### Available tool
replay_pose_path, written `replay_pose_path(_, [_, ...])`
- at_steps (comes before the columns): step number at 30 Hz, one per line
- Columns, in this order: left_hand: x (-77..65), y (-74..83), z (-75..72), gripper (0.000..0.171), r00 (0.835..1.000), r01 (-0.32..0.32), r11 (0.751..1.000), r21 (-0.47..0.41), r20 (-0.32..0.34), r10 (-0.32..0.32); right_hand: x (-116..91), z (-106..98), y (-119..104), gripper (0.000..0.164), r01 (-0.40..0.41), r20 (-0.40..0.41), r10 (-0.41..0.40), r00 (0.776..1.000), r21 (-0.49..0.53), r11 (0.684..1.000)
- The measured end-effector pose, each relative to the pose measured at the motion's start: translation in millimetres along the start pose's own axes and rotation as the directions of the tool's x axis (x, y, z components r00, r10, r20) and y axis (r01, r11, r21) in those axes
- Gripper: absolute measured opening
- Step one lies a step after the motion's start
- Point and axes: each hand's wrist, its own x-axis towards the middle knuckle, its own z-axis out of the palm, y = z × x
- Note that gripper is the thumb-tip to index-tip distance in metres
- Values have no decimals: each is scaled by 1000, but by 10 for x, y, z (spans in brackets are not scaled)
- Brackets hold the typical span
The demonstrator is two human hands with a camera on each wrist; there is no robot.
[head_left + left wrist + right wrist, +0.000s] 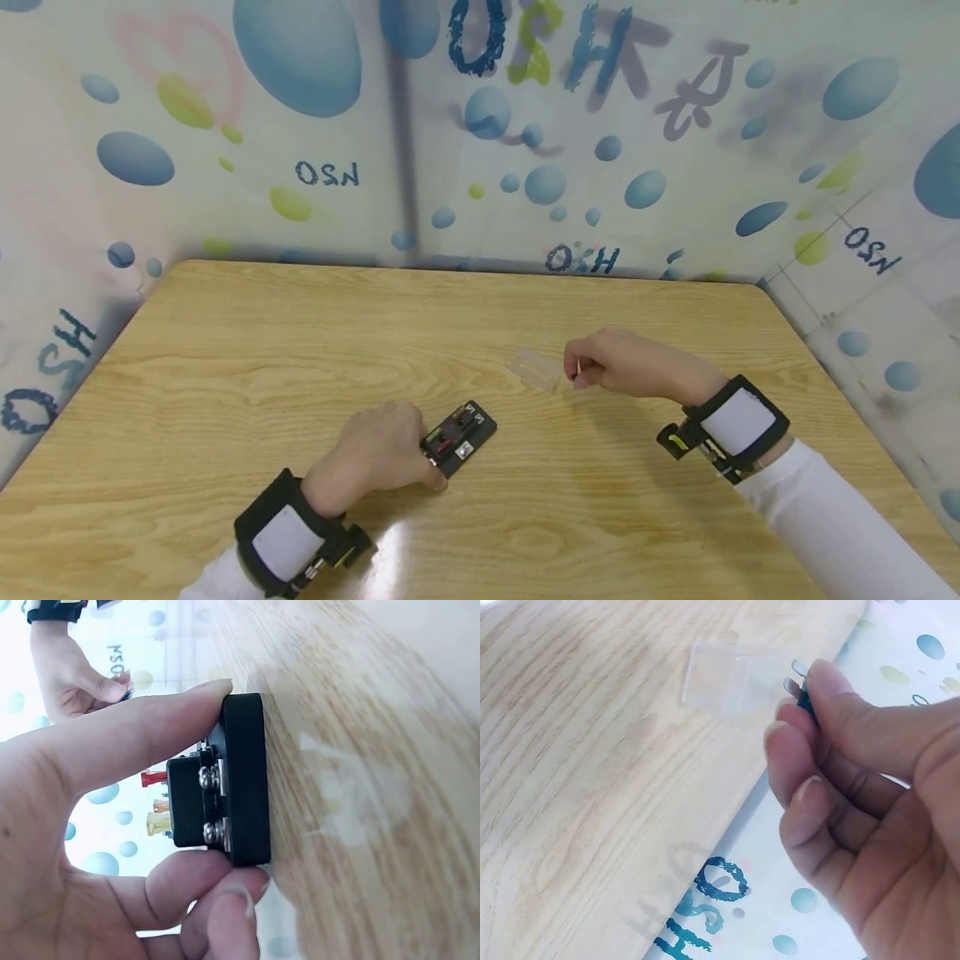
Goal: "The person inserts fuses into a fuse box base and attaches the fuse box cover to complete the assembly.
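Note:
On the table, my left hand (382, 447) grips a black fuse block (465, 437) by its sides, thumb on one edge and fingers on the other. In the left wrist view, red (154, 778) and yellow (158, 823) blade fuses stick up from the block, with metal screws along its end. Over the table to the right, my right hand (622, 362) pinches a small dark teal blade fuse (805, 701) between thumb and index finger, its two metal prongs pointing out. Just left of that hand lies a clear plastic cover (535, 369).
The wooden table (300, 333) ends at a printed curtain (315, 217) with blue and green bubbles, which hangs behind it and along the sides. Both wrists wear black straps with cameras (348, 546).

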Motion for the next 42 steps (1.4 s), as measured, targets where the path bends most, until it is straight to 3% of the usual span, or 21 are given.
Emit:
replay_pose_path(14, [-5, 3, 8, 43, 1000, -7, 1000, -4, 6, 7, 50, -23, -132, 4, -13, -45, 9, 999, -90, 996])
replay_pose_path(24, [-3, -1, 15, 42, 1000, -13, 1000, 2, 6, 13, 110, -98, -233, 8, 79, -170, -109, 979, -171, 982])
replay_pose_path(42, [-2, -3, 13, 43, 1000, -7, 1000, -7, -3, 7, 206, -139, -369, 14, 186, -204, -221, 954, -178, 966])
